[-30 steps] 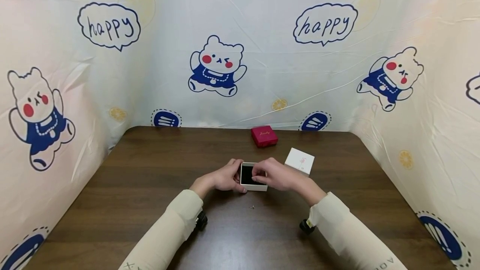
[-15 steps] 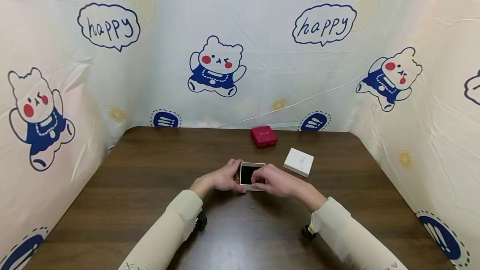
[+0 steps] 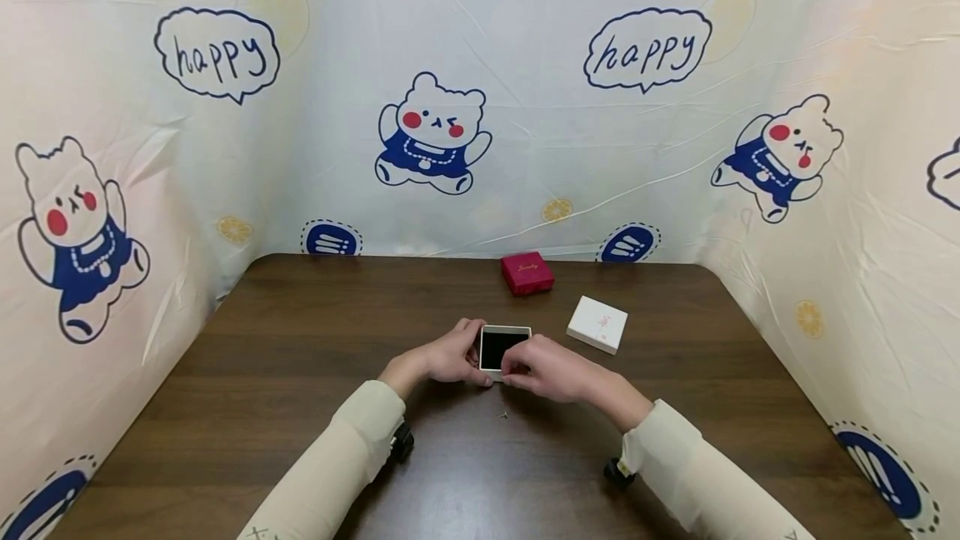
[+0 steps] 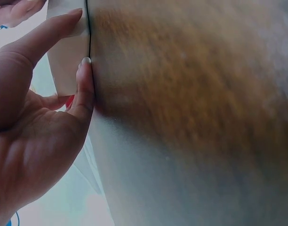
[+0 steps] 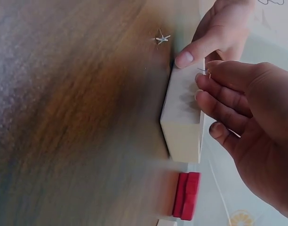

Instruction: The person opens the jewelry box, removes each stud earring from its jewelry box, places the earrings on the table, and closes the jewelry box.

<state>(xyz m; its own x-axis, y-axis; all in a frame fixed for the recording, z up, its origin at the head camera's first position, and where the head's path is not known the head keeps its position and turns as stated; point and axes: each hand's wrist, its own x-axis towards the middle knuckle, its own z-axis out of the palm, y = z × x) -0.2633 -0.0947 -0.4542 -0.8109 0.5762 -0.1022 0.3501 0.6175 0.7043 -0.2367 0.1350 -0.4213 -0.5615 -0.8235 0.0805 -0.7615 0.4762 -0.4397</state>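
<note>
A small white jewelry box [image 3: 506, 327] with a black pad inside sits before me in the head view. My left hand [image 3: 452, 354] grips its left end, thumb on the front wall and fingers around the side, as the left wrist view shows on the box wall [image 4: 64, 61]. Over the front edge is my right hand [image 3: 553, 369], thumb and index finger pinching a tiny stud earring [image 5: 208, 72]; a thin metal post sticks out, and the rest is mostly hidden. A starfish-shaped stud earring [image 5: 163, 38] lies on the table in front of the box.
A white box lid [image 3: 597, 323] with a pink print lies to the right of the box. Behind stands a red jewelry box [image 3: 527, 273] with gold lettering. The brown wooden table [image 3: 322, 307] is enclosed by printed white curtains [image 3: 525, 165].
My right hand has drawn back slightly, from above the black pad to the box's front edge, uncovering more of the pad. My left hand and the box stay in place.
</note>
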